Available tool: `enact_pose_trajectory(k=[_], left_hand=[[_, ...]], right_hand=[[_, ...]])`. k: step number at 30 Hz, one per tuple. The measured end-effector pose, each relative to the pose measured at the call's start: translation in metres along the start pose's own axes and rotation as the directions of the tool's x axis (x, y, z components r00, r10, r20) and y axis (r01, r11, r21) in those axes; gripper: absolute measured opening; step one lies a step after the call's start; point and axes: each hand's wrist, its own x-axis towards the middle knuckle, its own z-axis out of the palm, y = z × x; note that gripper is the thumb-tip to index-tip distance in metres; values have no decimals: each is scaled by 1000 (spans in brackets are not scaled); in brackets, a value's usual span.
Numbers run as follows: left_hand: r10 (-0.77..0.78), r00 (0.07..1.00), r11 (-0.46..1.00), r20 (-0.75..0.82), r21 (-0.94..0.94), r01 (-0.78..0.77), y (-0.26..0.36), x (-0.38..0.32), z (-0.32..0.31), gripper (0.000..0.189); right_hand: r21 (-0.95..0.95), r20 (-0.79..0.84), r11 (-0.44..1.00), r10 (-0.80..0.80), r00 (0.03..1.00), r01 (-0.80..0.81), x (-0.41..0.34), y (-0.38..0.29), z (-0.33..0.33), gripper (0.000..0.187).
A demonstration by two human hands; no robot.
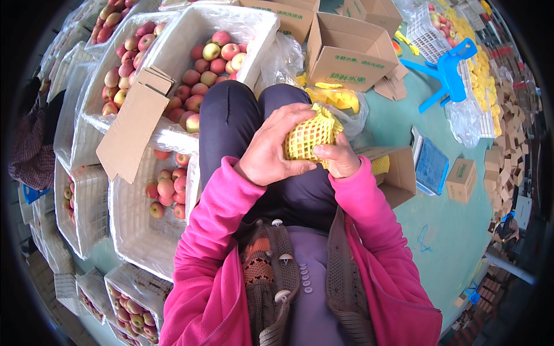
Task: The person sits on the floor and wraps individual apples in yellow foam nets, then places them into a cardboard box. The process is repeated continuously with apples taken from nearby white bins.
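Note:
Above my knees, my left hand [277, 145] and my right hand [339, 156] grip an apple in a yellow foam net sleeve [309, 135] between them. Red skin shows through the mesh, and the net bunches up at the top. My left fingers wrap over its left side and top; my right thumb presses its lower right. Beyond my knees, more yellow foam nets [335, 97] lie in a clear plastic bag. To my left stands a plastic-lined white crate [259, 26] holding loose apples [210, 65].
Another lined crate [130, 229] with apples sits by my left thigh, under a flat cardboard piece [132, 125]. Ahead is an open carton [352, 56]; another open carton [400, 177] lies right of my knees. A blue plastic stool [452, 78] and a small carton [462, 179] are further right.

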Motion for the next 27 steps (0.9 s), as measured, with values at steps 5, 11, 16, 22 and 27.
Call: enact_pose_trajectory(k=[5,11,16,22,27], left_hand=[[-574,816,117,69,-979,165,-21,-29,39,57],[-489,850,-308,197,-950,43,-16,-56,57,50],[-200,887,-682,415,-710,178,-10,-69,57,58],[-583,775,-107,245,-968,226,-8,-45,5,23],[-655,687,596,-315,-775,212,0,-5,-1,9]], right_hand=[[609,7,793,22,1000,-22,-13,10,3,65],[678,96,733,-20,995,-51,-32,10,-4,69],[669,182,721,76,980,-180,-45,2,-8,74],[336,87,924,164,983,-184,-43,-7,-4,77],[119,-156,992,55,986,-37,-4,1,13,60]])
